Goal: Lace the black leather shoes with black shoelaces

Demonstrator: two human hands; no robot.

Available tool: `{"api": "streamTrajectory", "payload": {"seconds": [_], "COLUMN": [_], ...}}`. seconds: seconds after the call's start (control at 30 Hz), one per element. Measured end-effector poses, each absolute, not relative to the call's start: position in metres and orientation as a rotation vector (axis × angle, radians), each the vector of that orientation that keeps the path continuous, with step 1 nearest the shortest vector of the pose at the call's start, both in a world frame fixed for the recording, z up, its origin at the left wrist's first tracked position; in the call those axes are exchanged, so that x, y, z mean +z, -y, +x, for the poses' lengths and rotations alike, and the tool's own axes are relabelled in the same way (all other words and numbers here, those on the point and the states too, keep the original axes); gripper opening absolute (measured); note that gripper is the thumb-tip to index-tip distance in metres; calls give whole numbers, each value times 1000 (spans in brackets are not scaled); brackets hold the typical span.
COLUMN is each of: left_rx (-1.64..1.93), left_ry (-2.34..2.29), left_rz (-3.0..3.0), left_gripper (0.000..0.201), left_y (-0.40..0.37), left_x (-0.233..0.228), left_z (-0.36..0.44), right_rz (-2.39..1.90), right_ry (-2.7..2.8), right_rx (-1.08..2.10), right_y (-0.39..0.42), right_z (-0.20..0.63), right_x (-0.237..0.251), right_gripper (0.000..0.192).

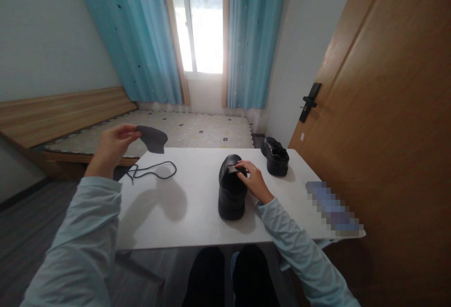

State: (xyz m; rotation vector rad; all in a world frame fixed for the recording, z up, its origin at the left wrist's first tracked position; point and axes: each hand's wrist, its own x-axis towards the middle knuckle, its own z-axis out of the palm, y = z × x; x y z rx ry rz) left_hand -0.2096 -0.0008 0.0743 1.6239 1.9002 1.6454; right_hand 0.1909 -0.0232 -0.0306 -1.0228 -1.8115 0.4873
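My left hand [112, 149], raised above the table's left side, pinches a thin dark grey insole [154, 139] by one end. A black shoe [231, 207] stands upright on the white table [197, 232], its heel towards me. At the shoe's opening, my right hand [256, 182] has its thumb and fingers closed on the shoe's tongue [232, 169]. No lace shows on this shoe. Below and right of my left hand, a loose black shoelace [155, 174] lies looped on the table. Deep shade hides the inside of the shoe.
A second black shoe [277, 162] stands at the table's back right. A blurred-out flat item [333, 209] lies along the right edge. Beyond the table is a bed [197, 128] under a curtained window; a wooden door [387, 123] rises close on the right.
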Motion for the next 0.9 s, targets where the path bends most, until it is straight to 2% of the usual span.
{"api": "streamTrajectory", "payload": {"seconds": [0.1, 0.3, 0.57, 0.8, 0.9], "left_rx": [1780, 1713, 1277, 1039, 931], "left_ry": [-1472, -1312, -1257, -1149, -1226], "left_rz": [1514, 1378, 1471, 1525, 1782], "left_gripper": [27, 35, 43, 56, 46], "left_y": [14, 40, 61, 75, 77], "left_x": [75, 81, 63, 46, 44], "left_z": [-196, -143, -61, -14, -6], "right_rz": [-1023, -1029, -1045, -1031, -1016], "right_ry": [1814, 1818, 1811, 1788, 1774], "right_rx": [486, 489, 501, 478, 486], "right_y": [23, 22, 25, 24, 23], "right_z": [190, 190, 192, 190, 189], "right_x": [-30, -29, -19, -16, -16], "right_gripper": [20, 18, 20, 18, 21]}}
